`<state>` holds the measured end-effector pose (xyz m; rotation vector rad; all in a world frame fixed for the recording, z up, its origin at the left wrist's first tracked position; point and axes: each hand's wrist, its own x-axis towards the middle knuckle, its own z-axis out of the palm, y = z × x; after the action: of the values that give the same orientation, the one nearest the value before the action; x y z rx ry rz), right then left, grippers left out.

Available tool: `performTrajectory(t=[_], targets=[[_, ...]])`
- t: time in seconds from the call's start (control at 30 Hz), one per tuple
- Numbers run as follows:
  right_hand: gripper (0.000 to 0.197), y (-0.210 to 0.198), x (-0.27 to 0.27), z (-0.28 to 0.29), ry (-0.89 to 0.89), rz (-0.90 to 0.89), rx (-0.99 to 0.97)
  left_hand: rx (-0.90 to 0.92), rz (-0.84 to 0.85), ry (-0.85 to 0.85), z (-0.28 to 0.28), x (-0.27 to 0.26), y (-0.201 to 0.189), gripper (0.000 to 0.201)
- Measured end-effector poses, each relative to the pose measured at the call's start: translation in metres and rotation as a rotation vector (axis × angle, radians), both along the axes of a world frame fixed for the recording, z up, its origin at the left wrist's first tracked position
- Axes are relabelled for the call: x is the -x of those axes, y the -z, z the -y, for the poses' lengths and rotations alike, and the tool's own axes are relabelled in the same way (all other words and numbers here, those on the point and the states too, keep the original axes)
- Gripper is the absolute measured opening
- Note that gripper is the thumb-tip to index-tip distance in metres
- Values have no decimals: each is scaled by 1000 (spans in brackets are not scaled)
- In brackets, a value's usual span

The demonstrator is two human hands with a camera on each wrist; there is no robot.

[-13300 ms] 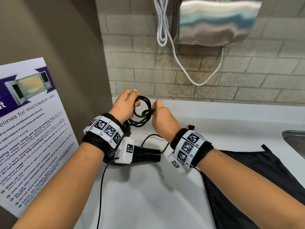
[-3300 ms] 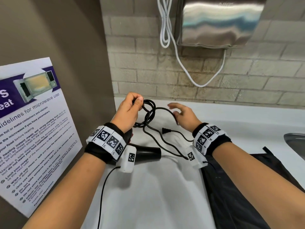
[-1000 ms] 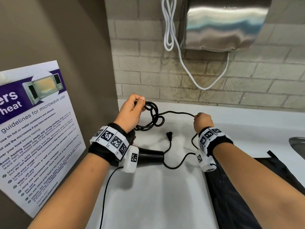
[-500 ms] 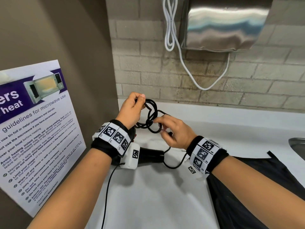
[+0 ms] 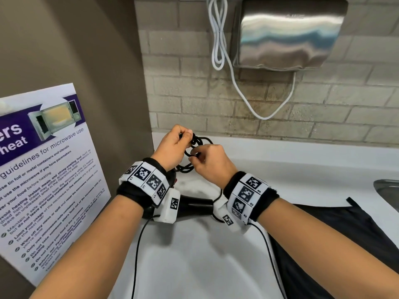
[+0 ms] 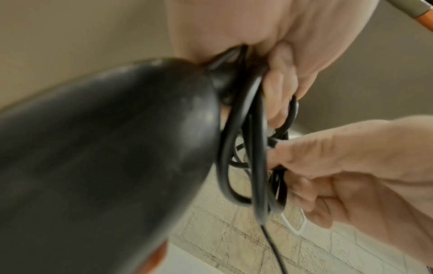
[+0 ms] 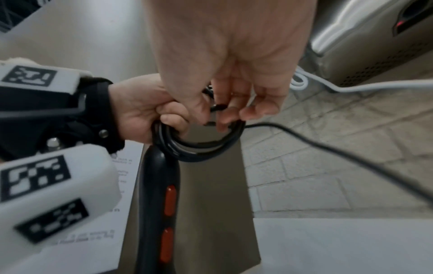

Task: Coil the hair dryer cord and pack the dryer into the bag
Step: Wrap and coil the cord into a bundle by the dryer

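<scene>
Now | left hand grip: fist round coiled cord | right hand grip: pinching cord

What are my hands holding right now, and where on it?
Both hold the hair dryer cord: the left hand grips the coiled loops at their top, the right hand pinches a strand beside them.

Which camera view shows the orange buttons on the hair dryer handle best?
The right wrist view: two orange buttons face the camera on the hair dryer handle. The left wrist view shows only a blurred orange edge, and in the head view the left hand wristband hides them.
</scene>
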<state>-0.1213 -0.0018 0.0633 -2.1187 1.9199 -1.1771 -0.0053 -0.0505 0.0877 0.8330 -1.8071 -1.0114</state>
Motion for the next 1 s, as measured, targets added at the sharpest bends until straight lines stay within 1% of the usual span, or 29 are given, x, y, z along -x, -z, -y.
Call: performTrajectory(t=[0.03,0.13,0.17,0.23,0.27,0.3,0.37,0.4,0.43,0.47,0.5,0.53,0.57,0.6,0.7,0.83,0.87,0.93,1.0], targets=[[22,0,-4,2,11,79,-21,-13,-10,5,-1,0,-1,14],[17,6,-11,3,43,263,41,-59,-41,16,-3,-4,-3,21],[22,9,-11,2,58,332,62,-71,-46,24,-4,-4,-4,21],[46,11,-11,2,95,468,108,-95,-68,43,-7,-4,-5,20],[57,10,-9,2,138,464,141,-99,-72,48,-9,-4,-5,20],[67,8,-6,3,207,370,174,-96,-66,51,-9,-4,-5,21],[88,5,2,8,316,79,155,-86,-45,68,-9,-4,-5,22],[95,3,5,9,302,-11,91,-90,-36,82,-9,-5,-4,22],[98,2,8,12,235,-23,3,-99,-33,93,-8,-5,-3,22],[100,3,11,15,144,32,-98,-103,-34,99,-8,-5,-2,22],[97,4,13,17,59,127,-188,-95,-38,96,-7,-5,0,21],[91,5,15,18,0,216,-245,-78,-48,84,-6,-5,1,20],[83,7,17,20,-28,261,-268,-58,-58,71,-5,-5,2,19],[78,8,19,21,-38,264,-273,-45,-66,58,-5,-5,2,18],[77,12,27,20,-86,223,-322,-58,-106,46,-3,-6,0,19],[50,17,42,13,-85,160,-274,-97,-127,57,-3,-6,-2,18],[48,19,46,11,-86,150,-257,-106,-135,54,-3,-6,-3,18],[53,25,51,11,-80,157,-198,-130,-148,48,-3,-7,-3,18],[49,34,57,13,-42,147,-119,-135,-145,49,-3,-7,-3,18]])
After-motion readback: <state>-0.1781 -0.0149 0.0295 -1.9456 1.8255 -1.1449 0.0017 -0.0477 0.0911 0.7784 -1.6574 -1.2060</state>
